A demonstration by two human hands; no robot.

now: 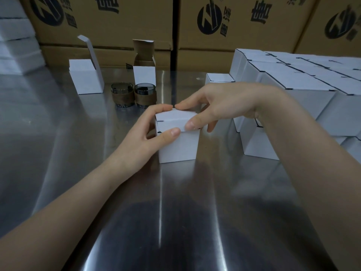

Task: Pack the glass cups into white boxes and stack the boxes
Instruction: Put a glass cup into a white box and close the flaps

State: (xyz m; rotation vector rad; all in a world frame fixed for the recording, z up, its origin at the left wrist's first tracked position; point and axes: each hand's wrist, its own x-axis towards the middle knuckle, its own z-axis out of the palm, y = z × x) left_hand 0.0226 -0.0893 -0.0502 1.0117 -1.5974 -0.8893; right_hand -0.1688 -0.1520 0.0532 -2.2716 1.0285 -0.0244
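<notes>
The small white cardboard box [178,145], just left of the stack of closed white boxes [304,83], has its lid pinched by my left hand [154,124] and right hand [211,106], and uneven thumb pressure could crease the flap instead of tucking it.

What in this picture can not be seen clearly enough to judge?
- Head view: inside of the white box; it is nearly shut, under the left hand and the right hand.
- Head view: insides of the two open boxes at the back; their own walls hide them.
- Head view: full stack of closed boxes; the right edge cuts it off.
- Head view: print on the brown cartons; the top edge cuts it.
</notes>
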